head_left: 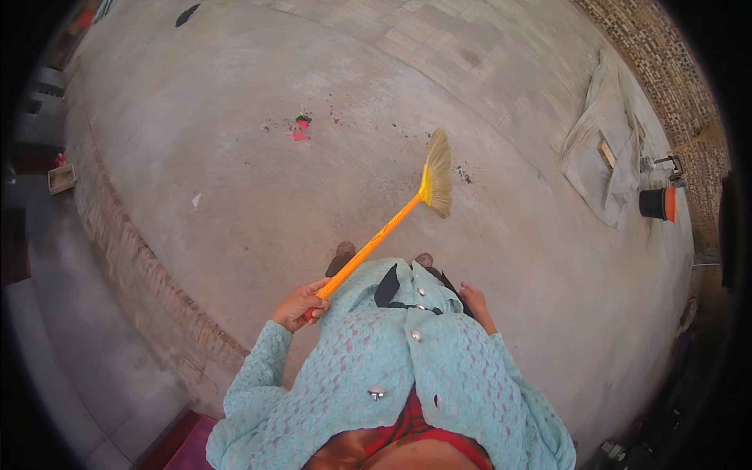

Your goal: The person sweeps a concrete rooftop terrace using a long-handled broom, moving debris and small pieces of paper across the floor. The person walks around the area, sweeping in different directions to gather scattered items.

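Note:
My left hand (301, 304) is closed round the end of an orange broom handle. The broom (382, 233) slants up and to the right in front of me. Its yellow neck opens into a fan of pale straw bristles (440, 174) over the concrete floor. Dark bits of dirt (465, 175) lie just right of the bristles. My right hand (476, 304) hangs by my right hip beside the light blue knitted jacket (352, 352). Its fingers are mostly turned out of sight, and no object shows in it.
Pink scraps (299, 135) and scattered dirt lie ahead on the concrete. A white scrap (196, 200) lies to the left, near a brick edge (149, 270). At right are a black and orange bucket (657, 204), a pale sheet (599, 157) and a brick wall (674, 70).

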`<state>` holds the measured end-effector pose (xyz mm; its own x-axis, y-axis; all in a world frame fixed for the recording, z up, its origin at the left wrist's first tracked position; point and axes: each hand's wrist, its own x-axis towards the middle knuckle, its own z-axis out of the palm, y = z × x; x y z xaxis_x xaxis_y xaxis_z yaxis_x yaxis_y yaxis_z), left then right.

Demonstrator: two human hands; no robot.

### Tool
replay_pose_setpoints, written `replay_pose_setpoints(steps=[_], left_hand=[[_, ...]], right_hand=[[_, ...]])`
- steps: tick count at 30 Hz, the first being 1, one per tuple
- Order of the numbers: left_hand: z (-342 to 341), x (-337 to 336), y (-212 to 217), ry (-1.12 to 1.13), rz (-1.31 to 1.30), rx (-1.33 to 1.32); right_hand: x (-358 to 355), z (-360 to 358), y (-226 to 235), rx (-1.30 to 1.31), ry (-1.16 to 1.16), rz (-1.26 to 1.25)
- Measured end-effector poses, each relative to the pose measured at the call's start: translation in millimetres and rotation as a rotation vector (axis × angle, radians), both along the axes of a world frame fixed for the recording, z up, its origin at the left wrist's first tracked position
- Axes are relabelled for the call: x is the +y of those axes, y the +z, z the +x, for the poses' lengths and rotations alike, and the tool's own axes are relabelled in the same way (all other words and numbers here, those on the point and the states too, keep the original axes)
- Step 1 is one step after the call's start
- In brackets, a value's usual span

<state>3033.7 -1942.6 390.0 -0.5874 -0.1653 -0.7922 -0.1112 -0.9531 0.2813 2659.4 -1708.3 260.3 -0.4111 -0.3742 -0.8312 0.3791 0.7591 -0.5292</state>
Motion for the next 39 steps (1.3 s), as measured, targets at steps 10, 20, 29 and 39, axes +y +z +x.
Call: replay_pose_setpoints(steps=[10,20,29,39], left_hand=[[-9,5,-69,0.163,-0.107,-0.226],[1,-33,-24,0.203,-0.429,-0.270],[-59,-23,38,0.001,-0.275,0.013],[-232,-5,-3,-0.742,-0.148,0.340]], right_hand=[[19,5,-8,-0.011,-0.103,-0.017],[-23,12,7,0.042,0.093,-0.146],[-119,28,30,0.038,0.373,-0.372],[-124,32,49,-0.204,-0.779,-0.524]])
